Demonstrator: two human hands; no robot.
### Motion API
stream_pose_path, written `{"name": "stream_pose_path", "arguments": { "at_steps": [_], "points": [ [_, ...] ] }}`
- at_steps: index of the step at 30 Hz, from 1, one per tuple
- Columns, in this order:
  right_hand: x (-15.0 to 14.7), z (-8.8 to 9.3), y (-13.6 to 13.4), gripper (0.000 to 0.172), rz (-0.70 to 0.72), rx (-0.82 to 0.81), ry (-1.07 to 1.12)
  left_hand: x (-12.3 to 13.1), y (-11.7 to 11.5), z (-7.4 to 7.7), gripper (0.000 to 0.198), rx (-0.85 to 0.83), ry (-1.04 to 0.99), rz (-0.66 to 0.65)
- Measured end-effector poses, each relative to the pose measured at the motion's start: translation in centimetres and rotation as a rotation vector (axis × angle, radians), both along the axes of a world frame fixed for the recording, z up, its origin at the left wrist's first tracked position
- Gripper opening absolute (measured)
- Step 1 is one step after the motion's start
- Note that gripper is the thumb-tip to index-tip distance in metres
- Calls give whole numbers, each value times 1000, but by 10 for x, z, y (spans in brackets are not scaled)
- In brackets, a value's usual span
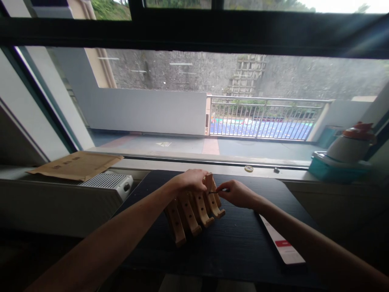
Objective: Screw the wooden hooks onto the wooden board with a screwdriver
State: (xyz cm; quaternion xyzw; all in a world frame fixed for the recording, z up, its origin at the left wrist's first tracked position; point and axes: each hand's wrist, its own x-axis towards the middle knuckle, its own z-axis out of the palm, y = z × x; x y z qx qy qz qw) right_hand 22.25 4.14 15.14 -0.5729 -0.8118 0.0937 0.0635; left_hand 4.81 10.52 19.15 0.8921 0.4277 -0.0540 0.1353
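Note:
A wooden hook rack (191, 215) with several curved pegs, each with dark screw holes, stands tilted on the black table. My left hand (194, 179) is closed over its upper edge, thumb toward the rightmost peg. In my right hand (238, 194) is a small screwdriver (223, 190), pinched by its dark handle. Its thin shaft points left, and the tip meets the upper part of the rightmost peg. The fingers behind the rack and the exact seat of the tip are hidden.
A phone (287, 247) with a lit screen lies under my right forearm on the black table (240, 247). On the sill are a tape roll (248, 168) and a small dark object (276, 170). A teal box (334, 167) stands right; a brown envelope (75, 164) lies left on a radiator (106, 184).

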Motion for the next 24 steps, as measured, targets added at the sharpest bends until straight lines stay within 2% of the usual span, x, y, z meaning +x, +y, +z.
{"name": "stream_pose_path", "arguments": {
  "at_steps": [4, 9, 11, 13, 19, 21, 24],
  "points": [
    [0, 12, -7, 26, 77, 24, -38, 1, -5, 1, 39, 16, 5, 10],
    [-11, 21, -18, 23, 376, 268, -439, 1, -5, 0, 37, 18, 5, 8],
    [-13, 18, -17, 21, 406, 268, -469, 0, -1, -2, 37, 11, 1, 3],
    [-11, 13, -14, 21, 350, 223, -404, -2, 3, -3, 38, -3, -2, 6],
    [7, 4, -13, 25, 35, 136, -183, -6, 8, -2, 42, -37, -26, -10],
    [12, 5, -17, 30, 11, 160, -149, -6, 8, -2, 42, -42, -27, -14],
    [15, 7, -24, 27, 57, 239, -181, -4, 6, 0, 41, -52, -22, -21]
  ]
}}
